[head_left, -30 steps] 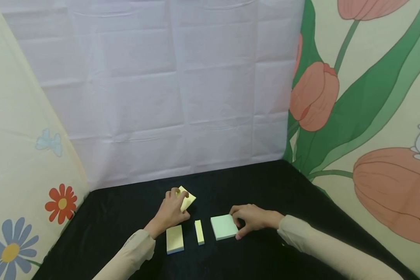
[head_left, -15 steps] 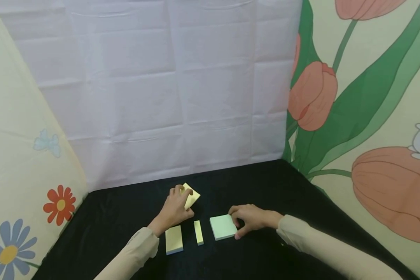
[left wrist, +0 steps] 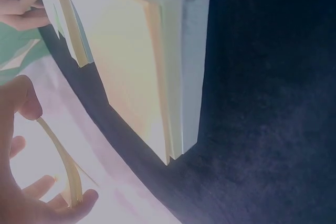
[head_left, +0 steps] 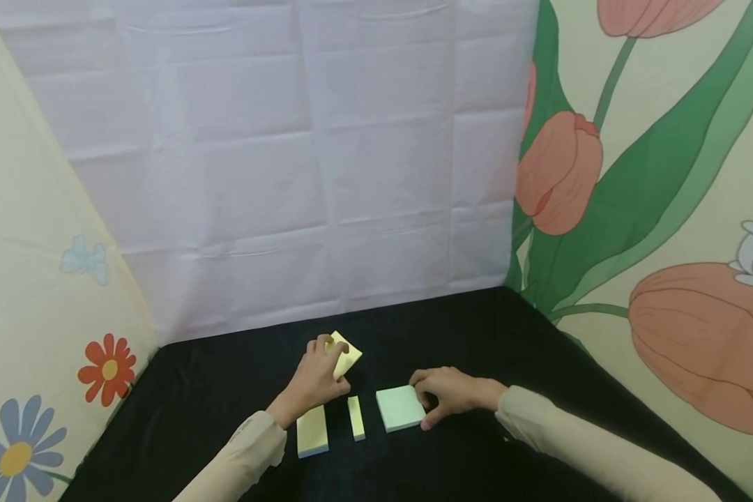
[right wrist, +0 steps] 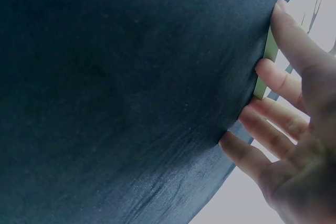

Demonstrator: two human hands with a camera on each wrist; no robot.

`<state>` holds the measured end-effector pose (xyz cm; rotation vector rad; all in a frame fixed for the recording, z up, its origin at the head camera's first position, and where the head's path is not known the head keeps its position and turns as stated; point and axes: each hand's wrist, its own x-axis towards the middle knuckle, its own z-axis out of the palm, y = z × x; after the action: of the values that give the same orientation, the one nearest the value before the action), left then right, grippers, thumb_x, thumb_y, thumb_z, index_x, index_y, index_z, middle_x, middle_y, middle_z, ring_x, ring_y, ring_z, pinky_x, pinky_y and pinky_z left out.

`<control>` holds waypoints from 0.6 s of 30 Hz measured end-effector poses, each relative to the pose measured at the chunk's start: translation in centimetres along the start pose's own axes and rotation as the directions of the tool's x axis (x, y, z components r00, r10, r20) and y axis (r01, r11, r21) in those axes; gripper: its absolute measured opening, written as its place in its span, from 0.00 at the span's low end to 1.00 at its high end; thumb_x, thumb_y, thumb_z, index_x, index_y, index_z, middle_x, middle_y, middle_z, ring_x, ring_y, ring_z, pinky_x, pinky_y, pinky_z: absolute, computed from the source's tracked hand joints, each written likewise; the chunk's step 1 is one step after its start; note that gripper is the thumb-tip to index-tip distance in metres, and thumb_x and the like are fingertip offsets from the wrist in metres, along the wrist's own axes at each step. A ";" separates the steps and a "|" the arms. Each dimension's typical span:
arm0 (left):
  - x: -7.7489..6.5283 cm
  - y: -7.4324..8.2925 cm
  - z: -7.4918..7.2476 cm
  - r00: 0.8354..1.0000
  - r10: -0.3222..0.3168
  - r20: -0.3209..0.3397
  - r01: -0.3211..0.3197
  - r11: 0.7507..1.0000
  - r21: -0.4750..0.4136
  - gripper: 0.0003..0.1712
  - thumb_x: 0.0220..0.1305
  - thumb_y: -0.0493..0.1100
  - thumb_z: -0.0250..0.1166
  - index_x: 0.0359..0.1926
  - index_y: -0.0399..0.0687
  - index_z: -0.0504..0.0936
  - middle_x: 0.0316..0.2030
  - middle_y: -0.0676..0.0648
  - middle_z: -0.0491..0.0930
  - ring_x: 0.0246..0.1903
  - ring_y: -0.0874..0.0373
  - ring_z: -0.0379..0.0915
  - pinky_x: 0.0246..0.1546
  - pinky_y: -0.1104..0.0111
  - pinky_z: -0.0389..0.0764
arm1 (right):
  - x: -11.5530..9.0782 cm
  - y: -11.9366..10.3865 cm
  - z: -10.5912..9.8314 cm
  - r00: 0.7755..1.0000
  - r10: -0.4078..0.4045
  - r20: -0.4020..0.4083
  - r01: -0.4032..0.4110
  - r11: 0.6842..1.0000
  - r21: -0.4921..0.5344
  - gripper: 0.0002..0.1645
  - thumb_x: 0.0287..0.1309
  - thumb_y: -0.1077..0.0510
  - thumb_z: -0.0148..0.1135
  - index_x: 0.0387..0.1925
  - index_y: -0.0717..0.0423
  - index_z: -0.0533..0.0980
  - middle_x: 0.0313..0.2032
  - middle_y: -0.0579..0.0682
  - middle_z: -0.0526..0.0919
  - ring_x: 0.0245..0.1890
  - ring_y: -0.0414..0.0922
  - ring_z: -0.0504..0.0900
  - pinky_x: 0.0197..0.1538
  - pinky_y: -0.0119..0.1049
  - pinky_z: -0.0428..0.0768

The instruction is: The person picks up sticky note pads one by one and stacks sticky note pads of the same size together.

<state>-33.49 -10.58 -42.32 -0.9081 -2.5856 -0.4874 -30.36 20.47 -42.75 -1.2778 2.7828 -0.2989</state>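
My left hand holds a yellow sticky note pad tilted above the table, toward its back. In the left wrist view, the thumb and fingers pinch this pad by its edges, and it bows slightly. My right hand grips the right side of a pale green sticky note pad, thumb at the front corner and fingers at the back one. The right wrist view shows fingertips along the green pad's side. Between the hands lies a narrow yellow sticky note pad.
A thicker block of sticky notes, yellow on top with a bluish lower part, lies below the left wrist. Black cloth covers the table. A white sheet hangs behind, with flower-printed cloths at both sides.
My left hand has shifted a little to the right, carrying the yellow sticky note pad. My right hand and the green pad stay in place.
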 end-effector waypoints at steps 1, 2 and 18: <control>0.0 0.0 0.0 1.000 0.004 -0.003 -0.004 1.000 -0.003 0.28 0.48 0.42 0.66 0.54 0.50 0.73 0.58 0.34 0.64 0.51 0.38 0.64 0.43 0.48 0.74 | 0.0 0.0 0.0 1.000 0.005 0.002 -0.005 1.000 0.001 0.23 0.49 0.37 0.74 0.23 0.43 0.70 0.52 0.46 0.76 0.38 0.36 0.72 0.36 0.30 0.69; -0.1 0.0 0.0 1.000 0.007 -0.006 -0.007 1.000 -0.006 0.28 0.48 0.42 0.66 0.54 0.50 0.73 0.58 0.34 0.64 0.52 0.38 0.64 0.44 0.47 0.74 | 0.0 -0.1 0.0 1.000 0.010 0.004 -0.010 1.000 0.001 0.23 0.49 0.37 0.74 0.23 0.43 0.70 0.52 0.45 0.76 0.38 0.36 0.72 0.36 0.31 0.69; 0.2 0.7 0.1 0.999 0.040 -0.012 -0.040 0.999 0.007 0.28 0.47 0.43 0.66 0.53 0.50 0.73 0.57 0.35 0.65 0.52 0.38 0.65 0.44 0.47 0.74 | 0.0 0.1 0.3 1.000 0.000 -0.010 0.000 1.000 -0.016 0.23 0.49 0.36 0.73 0.23 0.42 0.70 0.52 0.46 0.76 0.39 0.36 0.73 0.36 0.30 0.69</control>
<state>-33.19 -9.97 -42.19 -0.9496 -2.5518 -0.4719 -30.37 20.48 -43.04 -1.2837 2.7988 -0.2838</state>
